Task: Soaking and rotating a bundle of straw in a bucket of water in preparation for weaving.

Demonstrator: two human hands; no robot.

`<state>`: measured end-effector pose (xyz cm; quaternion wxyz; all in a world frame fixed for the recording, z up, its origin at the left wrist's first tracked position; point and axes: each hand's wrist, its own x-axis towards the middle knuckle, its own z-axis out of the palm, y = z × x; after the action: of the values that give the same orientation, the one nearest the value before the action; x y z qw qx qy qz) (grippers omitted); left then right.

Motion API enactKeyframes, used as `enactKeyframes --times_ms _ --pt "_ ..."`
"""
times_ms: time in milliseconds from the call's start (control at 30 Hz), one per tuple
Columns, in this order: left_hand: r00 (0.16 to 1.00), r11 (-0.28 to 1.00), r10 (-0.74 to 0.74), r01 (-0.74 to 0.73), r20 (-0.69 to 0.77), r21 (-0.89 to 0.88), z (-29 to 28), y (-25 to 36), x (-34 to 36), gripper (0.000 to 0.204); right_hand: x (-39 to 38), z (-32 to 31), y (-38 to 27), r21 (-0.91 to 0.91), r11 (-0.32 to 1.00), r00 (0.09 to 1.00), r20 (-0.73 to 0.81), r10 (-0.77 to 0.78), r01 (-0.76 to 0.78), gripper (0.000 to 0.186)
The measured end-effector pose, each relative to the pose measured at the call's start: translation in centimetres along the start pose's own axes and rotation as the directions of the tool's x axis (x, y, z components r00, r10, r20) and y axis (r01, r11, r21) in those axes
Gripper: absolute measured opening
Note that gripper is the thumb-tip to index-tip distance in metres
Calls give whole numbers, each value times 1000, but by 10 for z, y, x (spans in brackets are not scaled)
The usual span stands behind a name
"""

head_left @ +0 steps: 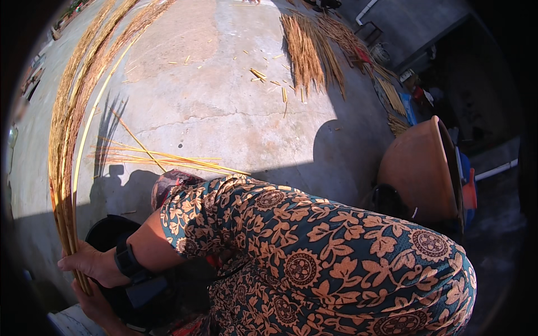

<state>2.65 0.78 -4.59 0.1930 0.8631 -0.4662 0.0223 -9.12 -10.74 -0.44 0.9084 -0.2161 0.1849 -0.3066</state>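
"Head view: what's held?"

"I see long tan stalks (59, 151) curving from eight o'clock toward eleven; the right hand (96, 264), at eight, grips them, fingers closed."

"And the left hand (92, 305)?"

"Just below, at the stalks' lower ends; I cannot tell how its fingers close. Loose yellow stalks (147, 152) lie on concrete (241, 137) at nine."

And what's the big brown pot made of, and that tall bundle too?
The brown pot looks like fired clay, matte and thick-rimmed, though plastic is possible. The tall bundle seems to be dried plant stalks, dull and rough-looking: slender yellow stems low down, brushy brown parts higher up.
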Motion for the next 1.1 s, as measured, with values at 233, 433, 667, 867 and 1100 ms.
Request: enactKeyframes --times_ms 233,433,667,867,1100 --pt "999 998 23 -24 -32 -54 0 4 3 37 10 -3 5 -61 998 1000 19 5 -4 19" --pt "990 996 21 -9 -142 84 -10 30 6 40 15 -2 9 -54 999 1000 -27 4 -6 17" --pt "980 994 51 -32 -194 100 5 13 -3 42 20 -7 14 -87 996 999 -53 1 -6 20" --pt "996 996 -89 89 5 31 2 26 -1 38 22 -14 13 -95 995 1000 7 22 -21 33" --pt "1000 1000 8 -8 24 -30 -2 -17 -4 41 -1 5 8 -52 999 999 -39 -4 2 47"
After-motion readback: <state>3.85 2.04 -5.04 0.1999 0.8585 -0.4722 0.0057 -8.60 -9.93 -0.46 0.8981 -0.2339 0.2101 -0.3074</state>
